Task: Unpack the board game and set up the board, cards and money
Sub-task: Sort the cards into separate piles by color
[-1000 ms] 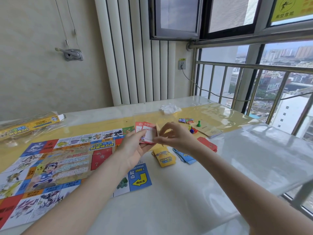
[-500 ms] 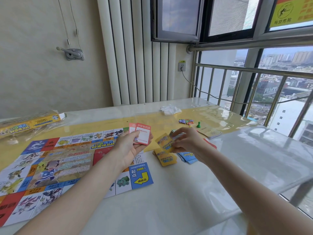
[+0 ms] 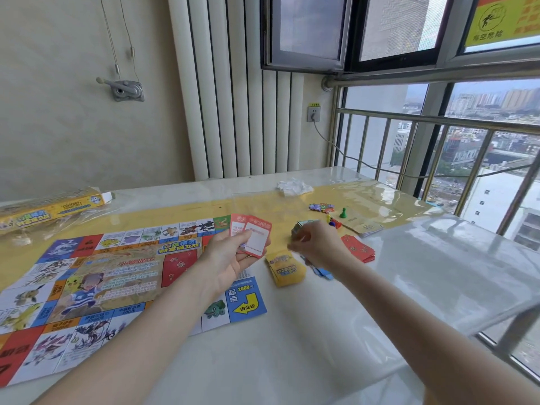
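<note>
Two red-bordered cards (image 3: 252, 238) fan out in your left hand (image 3: 228, 258), thumb pinching them above the board (image 3: 87, 287). Your right hand (image 3: 317, 244) curls over a small stack (image 3: 302, 229), blurred, gripping it just beyond the yellow deck (image 3: 286, 268); red cards (image 3: 358, 248) lie beside your wrist.

Both bare forearms reach up into view from the lower edge. The left arm enters at 7 o'clock and runs toward the centre, ending in the left hand (image 3: 230, 258), palm turned partly up, its fingers and thumb curled in a grip round what it holds. The right arm enters at 4 o'clock and angles toward 11 o'clock. The right hand (image 3: 318, 244) is blurred, knuckles up, fingers bent downward; what they pinch cannot be told. The hands are near but apart.
</note>
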The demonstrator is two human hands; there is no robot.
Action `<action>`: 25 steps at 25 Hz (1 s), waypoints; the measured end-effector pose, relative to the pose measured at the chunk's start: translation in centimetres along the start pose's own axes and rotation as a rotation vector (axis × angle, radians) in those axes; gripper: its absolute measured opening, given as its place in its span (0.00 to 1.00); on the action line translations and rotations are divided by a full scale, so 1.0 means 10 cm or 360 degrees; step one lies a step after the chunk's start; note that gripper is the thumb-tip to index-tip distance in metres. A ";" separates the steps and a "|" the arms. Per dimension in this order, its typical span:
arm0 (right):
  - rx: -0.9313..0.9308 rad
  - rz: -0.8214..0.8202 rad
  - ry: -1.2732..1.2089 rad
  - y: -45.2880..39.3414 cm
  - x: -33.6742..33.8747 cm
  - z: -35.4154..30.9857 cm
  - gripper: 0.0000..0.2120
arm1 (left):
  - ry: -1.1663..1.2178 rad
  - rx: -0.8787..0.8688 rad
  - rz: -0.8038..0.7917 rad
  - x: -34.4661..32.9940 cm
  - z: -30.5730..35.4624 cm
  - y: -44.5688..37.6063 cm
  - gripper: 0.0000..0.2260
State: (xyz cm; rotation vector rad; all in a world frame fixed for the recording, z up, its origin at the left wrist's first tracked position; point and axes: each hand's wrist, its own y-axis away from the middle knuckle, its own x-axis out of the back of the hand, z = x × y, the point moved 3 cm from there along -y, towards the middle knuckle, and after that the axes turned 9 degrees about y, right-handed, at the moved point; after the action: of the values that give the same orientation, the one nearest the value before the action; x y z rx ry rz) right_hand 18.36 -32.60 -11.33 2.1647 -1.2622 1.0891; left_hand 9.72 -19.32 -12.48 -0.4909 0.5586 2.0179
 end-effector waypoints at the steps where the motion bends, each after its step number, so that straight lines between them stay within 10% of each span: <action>1: -0.0022 -0.0022 -0.0349 0.00 0.04 -0.04 0.08 | -0.0012 -0.0011 -0.0051 -0.03 0.01 0.01 0.05; 9: -0.0015 0.0099 -0.0944 0.00 0.10 -0.09 0.10 | -0.0335 -0.0065 -0.0335 -0.33 0.00 0.11 0.08; 17: 0.0227 -0.0205 -0.1381 0.02 0.15 -0.04 0.12 | -0.2126 -0.1006 -0.0240 -0.54 -0.12 0.06 0.24; 25: 0.0004 -0.0189 -0.1513 -0.01 0.28 0.07 0.09 | -0.0514 -0.0226 -0.0242 -0.35 0.04 0.00 0.15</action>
State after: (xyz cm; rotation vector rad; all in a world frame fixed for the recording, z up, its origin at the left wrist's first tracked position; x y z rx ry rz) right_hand 19.55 -34.48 -9.55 2.8145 -1.4171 -0.0617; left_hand 11.27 -21.53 -10.28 -0.2729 0.1762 1.9461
